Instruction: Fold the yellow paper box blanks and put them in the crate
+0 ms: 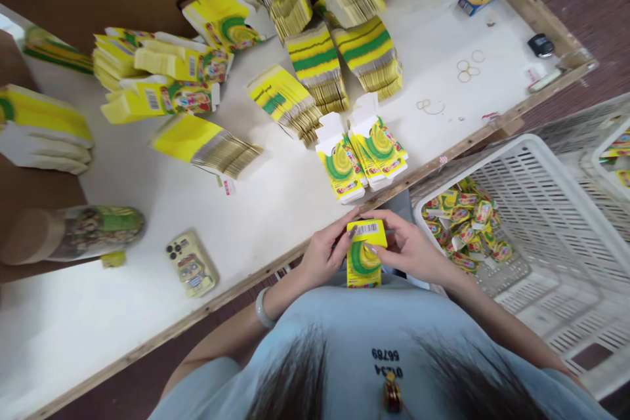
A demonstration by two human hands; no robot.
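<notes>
Both of your hands close on one small yellow carton [364,254], held upright against your chest just off the near edge of the white table [275,197]: your left hand [322,256] wraps its left side with fingers curled onto the front face, and your right hand [411,251] grips its right side, thumb near the barcoded top flap. Your palms hide the carton's side panels, and its lower end is partly lost against your blue shirt. Just beyond the carton, at the table edge, lie two small piles of flat carton blanks [361,154], white flaps up. Farther from the carton than those, several fanned bundles of blanks [315,65] spread across the table; the exact count is hard to settle, since some run out of the top of the view. Left of the carton, one phone [191,264] in a yellow case lies on the table, and beyond it one roll-shaped object [73,233] that is too blurred to identify. Right of the carton, one white slotted crate [541,230] holds a heap of small wrapped pieces [465,223], too jumbled to count; a second crate behind it is cut off by the frame.
</notes>
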